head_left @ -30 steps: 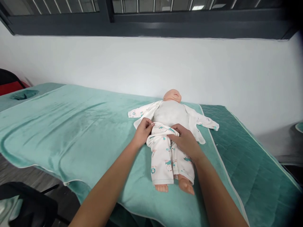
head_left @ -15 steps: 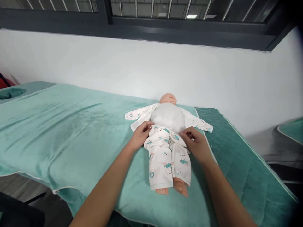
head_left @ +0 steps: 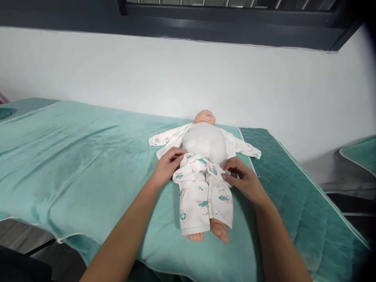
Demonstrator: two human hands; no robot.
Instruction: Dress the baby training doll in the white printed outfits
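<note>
A baby doll lies on its back on the green bed cover, with its head toward the wall. It wears an open white jacket over its bare, pale cloth torso. White printed baby pants cover both legs, and the feet stick out below the hems. My left hand is closed on the waistband at the left hip, its fingertips partly hidden by the cloth. On the opposite hip, my right hand holds the bunched waistband between thumb and fingers.
The light green cover spreads across the bed to the left. A darker quilted mat lies at the right. Behind the bed rises a white wall under a dark window frame. Something dark stands at the lower left.
My right hand has shifted its fingers onto the waistband, with thumb and fingers now around the cloth. My left hand keeps its hold. The view has tilted slightly down.
</note>
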